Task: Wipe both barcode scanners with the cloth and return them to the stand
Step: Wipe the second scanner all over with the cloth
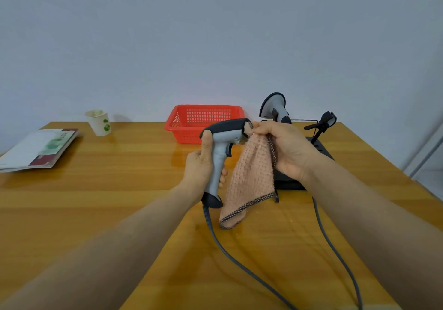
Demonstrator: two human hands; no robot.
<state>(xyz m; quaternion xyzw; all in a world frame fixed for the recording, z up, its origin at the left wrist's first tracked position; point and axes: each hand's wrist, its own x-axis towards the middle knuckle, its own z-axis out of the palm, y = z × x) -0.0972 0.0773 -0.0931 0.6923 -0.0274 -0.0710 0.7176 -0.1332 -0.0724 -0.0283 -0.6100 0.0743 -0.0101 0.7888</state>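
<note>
My left hand (pixel 200 166) grips the handle of a grey and black barcode scanner (pixel 223 132), held upright above the table with its head pointing right. My right hand (pixel 287 149) holds a pink cloth (pixel 251 178) and presses a bunched corner against the scanner's front end. The rest of the cloth hangs down to the table. Behind my right hand a second grey scanner (pixel 274 107) sits upright in the black stand (pixel 290 182). An empty black holder arm (pixel 322 123) rises on the stand's right side.
A red plastic basket (pixel 203 121) stands at the back middle of the wooden table (pixel 96 202). A paper cup (pixel 99 123) and a stack of booklets (pixel 40 149) lie at the back left. Two grey cables (pixel 239 261) trail across the table toward the front right.
</note>
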